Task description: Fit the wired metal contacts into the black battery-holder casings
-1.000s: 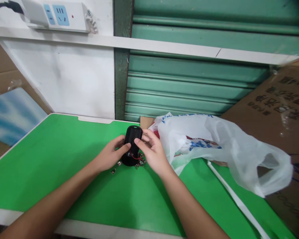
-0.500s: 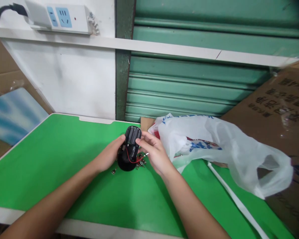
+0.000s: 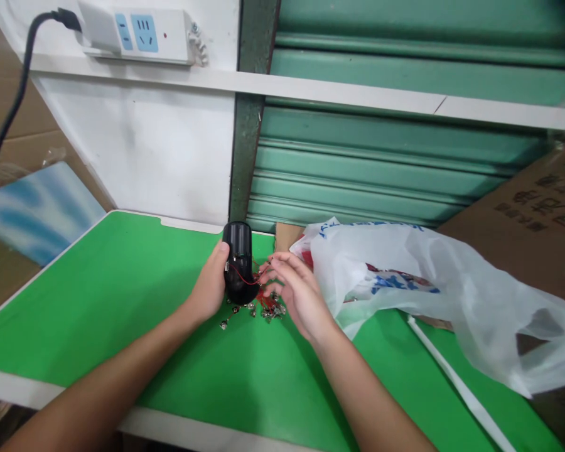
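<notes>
A black, rounded plastic housing (image 3: 243, 285) with a ribbed upper part stands tilted above the green tabletop (image 3: 98, 295). Around its left side is my left hand (image 3: 209, 282), closed with the thumb along the edge. A thin red wire (image 3: 249, 280) runs from the housing toward my right hand (image 3: 301, 292), whose thumb and forefinger pinch its far end; the other fingers curl loosely. Beneath and beside the housing lies a cluster of small metal parts (image 3: 274, 309) with red wires, several of them spread on the green surface.
A white plastic bag (image 3: 395, 263) lies to the right of my hands, with a white strip (image 3: 461, 389) nearer me. Cardboard (image 3: 546, 207) stands at the right. Behind are a green shutter (image 3: 381, 150) and a wall-mounted power strip (image 3: 141, 34) with a black cable (image 3: 21, 88).
The housing has turned from its smooth face to the ribbed side with the wire. My right hand has let go of the housing and moved right, onto the wire's end. The view has shifted left.
</notes>
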The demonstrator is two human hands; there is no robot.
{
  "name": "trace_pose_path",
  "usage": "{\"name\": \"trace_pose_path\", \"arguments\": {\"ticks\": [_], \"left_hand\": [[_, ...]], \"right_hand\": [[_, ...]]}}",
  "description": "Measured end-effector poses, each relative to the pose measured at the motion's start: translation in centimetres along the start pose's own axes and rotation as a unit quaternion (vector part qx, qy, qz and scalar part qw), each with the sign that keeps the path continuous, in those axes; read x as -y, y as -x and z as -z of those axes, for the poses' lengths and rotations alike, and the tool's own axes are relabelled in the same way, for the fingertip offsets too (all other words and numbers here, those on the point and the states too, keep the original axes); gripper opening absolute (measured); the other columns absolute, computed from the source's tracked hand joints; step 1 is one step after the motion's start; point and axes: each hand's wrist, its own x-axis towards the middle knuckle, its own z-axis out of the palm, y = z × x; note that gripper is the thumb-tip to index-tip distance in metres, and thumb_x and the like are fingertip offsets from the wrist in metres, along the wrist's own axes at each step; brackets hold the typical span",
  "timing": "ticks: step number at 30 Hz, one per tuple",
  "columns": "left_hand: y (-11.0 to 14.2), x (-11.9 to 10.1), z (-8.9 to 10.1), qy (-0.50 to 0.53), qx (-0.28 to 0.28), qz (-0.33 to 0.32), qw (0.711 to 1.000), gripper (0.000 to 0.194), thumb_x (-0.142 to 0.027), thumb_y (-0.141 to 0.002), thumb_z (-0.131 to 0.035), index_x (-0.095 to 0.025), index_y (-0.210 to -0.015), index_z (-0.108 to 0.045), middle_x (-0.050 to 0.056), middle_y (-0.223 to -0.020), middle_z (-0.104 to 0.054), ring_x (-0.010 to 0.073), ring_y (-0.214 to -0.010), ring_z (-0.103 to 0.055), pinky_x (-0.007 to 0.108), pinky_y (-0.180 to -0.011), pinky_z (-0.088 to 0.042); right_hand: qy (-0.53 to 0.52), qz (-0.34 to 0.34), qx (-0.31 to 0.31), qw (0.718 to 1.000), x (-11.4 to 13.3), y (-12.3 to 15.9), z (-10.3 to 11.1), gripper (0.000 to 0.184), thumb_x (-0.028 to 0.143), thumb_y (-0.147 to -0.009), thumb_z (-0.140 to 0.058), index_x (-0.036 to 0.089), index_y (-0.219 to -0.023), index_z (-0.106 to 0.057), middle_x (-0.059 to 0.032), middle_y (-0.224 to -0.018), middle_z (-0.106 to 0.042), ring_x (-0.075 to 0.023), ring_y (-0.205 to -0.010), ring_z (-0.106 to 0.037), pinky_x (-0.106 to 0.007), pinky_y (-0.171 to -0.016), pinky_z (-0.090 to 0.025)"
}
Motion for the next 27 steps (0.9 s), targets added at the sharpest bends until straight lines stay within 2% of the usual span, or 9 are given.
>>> {"name": "trace_pose_path", "arguments": {"ticks": [2,7,11,16,23,27], "left_hand": [[0.08,0.02,0.05,-0.045,-0.01,-0.033,0.998,0.057,-0.072,-0.096,-0.05,-0.021,-0.11,-0.069,0.005,-0.102,-0.075,0.0238,-0.103,-0.066,0.034,-0.096,-0.052],[0.64,-0.09,-0.36,-0.073,0.015,-0.02,0.997,0.056,-0.071,-0.1,-0.042,-0.02,-0.105,-0.065,0.003,-0.091,-0.072,0.0199,-0.083,-0.061,0.032,-0.083,-0.051],[0.74,-0.1,-0.58,-0.066,0.008,-0.013,0.998,0.059,-0.075,-0.097,-0.045,-0.02,-0.102,-0.064,0.003,-0.091,-0.072,0.0205,-0.085,-0.062,0.033,-0.08,-0.052],[0.4,0.27,-0.6,-0.019,0.009,0.029,0.999,0.067,-0.082,-0.089,-0.05,-0.018,-0.105,-0.063,0.006,-0.093,-0.074,0.0231,-0.088,-0.067,0.035,-0.081,-0.053],[0.15,0.44,-0.27,-0.053,-0.025,0.013,0.998,0.059,-0.075,-0.093,-0.051,-0.019,-0.099,-0.067,0.005,-0.097,-0.074,0.0216,-0.09,-0.064,0.035,-0.088,-0.051],[0.05,0.29,-0.17,-0.057,-0.041,-0.009,0.997,0.056,-0.073,-0.093,-0.053,-0.02,-0.097,-0.069,0.005,-0.1,-0.074,0.0237,-0.099,-0.064,0.036,-0.096,-0.05]], "right_hand": [[0.012,0.018,0.002,1.0,-0.35,0.11,-0.21,0.037,0.046,-0.073,-0.087,0.023,-0.093,-0.066,-0.0003,-0.085,-0.071,-0.0156,-0.072,-0.066,-0.026,-0.056,-0.054],[0.035,0.06,-0.007,0.998,-0.96,0.05,-0.44,0.03,0.043,-0.076,-0.085,0.022,-0.092,-0.071,-0.0021,-0.081,-0.074,-0.0156,-0.068,-0.066,-0.028,-0.056,-0.055],[0.021,0.061,-0.006,0.998,-0.87,0.1,-0.4,0.031,0.04,-0.075,-0.086,0.022,-0.099,-0.078,-0.0034,-0.086,-0.077,-0.0164,-0.073,-0.069,-0.029,-0.063,-0.057],[0.006,0.053,0.006,0.999,-0.71,0.15,-0.36,0.033,0.036,-0.075,-0.085,0.023,-0.104,-0.077,-0.0037,-0.09,-0.078,-0.0166,-0.075,-0.07,-0.03,-0.066,-0.058],[0.067,0.065,-0.014,0.996,-0.56,0.17,-0.38,0.028,0.041,-0.074,-0.084,0.022,-0.093,-0.075,-0.0046,-0.084,-0.078,-0.0165,-0.069,-0.066,-0.028,-0.056,-0.052],[0.094,0.06,-0.024,0.993,-0.39,0.22,-0.3,0.027,0.038,-0.073,-0.08,0.023,-0.094,-0.073,-0.003,-0.081,-0.078,-0.0152,-0.065,-0.063,-0.025,-0.053,-0.047]]}}
